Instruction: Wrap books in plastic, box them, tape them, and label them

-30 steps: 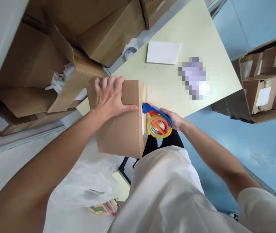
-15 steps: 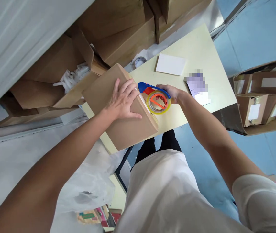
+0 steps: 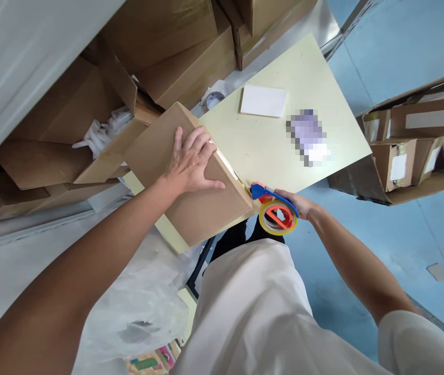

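A cardboard box [image 3: 210, 208] sits on the left end of a pale table [image 3: 245, 140], a worker's left hand [image 3: 190, 166] spread across its top without grasping. The right hand [image 3: 299, 203] grips a blue-and-orange tape dispenser [image 3: 276, 197], its head at the box's near right corner; whether it touches is unclear. Taping the right side appears to be under way, likely calling for firm pressure, then a clean cut. Farther right lie a white pad [image 3: 264, 100] and a pixelated purple item [image 3: 306, 133].

Plain brown box [image 3: 210, 208]; tape dispenser [image 3: 277, 219] at corner.
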{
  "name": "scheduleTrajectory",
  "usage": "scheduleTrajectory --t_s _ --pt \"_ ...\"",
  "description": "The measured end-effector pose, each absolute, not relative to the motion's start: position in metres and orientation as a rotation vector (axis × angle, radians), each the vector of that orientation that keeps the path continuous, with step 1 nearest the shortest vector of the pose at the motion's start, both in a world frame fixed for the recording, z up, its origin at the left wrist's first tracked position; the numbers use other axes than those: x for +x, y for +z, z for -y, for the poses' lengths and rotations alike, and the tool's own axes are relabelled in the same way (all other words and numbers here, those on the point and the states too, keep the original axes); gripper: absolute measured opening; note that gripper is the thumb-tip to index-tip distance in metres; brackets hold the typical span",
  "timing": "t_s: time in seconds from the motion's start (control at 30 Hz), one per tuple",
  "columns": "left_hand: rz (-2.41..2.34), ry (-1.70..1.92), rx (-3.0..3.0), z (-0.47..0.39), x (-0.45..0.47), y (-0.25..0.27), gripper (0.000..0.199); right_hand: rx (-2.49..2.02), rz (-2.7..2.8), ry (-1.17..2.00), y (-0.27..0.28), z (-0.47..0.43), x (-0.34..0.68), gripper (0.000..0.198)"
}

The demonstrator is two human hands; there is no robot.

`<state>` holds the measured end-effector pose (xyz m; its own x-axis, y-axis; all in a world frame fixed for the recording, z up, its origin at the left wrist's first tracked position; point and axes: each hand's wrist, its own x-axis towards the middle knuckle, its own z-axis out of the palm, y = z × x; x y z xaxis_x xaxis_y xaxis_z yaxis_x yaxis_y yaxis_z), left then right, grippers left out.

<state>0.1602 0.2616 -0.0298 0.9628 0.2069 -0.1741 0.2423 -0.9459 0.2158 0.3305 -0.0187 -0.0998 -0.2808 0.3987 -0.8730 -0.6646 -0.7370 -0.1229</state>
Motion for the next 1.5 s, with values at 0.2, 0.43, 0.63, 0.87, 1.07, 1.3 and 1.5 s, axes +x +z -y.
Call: scheduleTrajectory --t_s 0.2,0.43,0.63,0.87,1.07,1.3,1.5 --pt "-0.369 -0.200 2.811 -0.261 0.163 -0.024 0.084 -1.270 -0.482 1.925 -0.098 0.049 0.287 0.036" --pt "-1.123 -0.114 2.745 -0.263 0.134 -0.013 0.070 -1.177 -0.411 1.725 -0.091 -0.036 0.311 0.040" --pt "-1.083 -0.025 2.786 -0.240 0.142 -0.023 0.077 -1.174 -0.152 1.888 -0.102 -0.124 0.375 0.037" --pt "-1.092 -0.088 2.748 -0.237 0.159 -0.030 0.086 -1.161 -0.205 1.855 -0.103 -0.104 0.364 0.032" --pt "-1.067 -0.053 2.789 -0.238 0.159 -0.029 0.082 -1.340 -0.287 1.717 -0.087 -0.014 0.330 0.031" --pt "-1.113 -0.078 2.758 -0.235 0.161 -0.028 0.085 -1.363 -0.291 1.750 -0.072 0.035 0.260 0.030" --pt "-1.204 -0.043 2.770 -0.261 0.159 -0.037 0.087 -1.407 -0.217 1.718 -0.076 0.009 0.270 0.032"
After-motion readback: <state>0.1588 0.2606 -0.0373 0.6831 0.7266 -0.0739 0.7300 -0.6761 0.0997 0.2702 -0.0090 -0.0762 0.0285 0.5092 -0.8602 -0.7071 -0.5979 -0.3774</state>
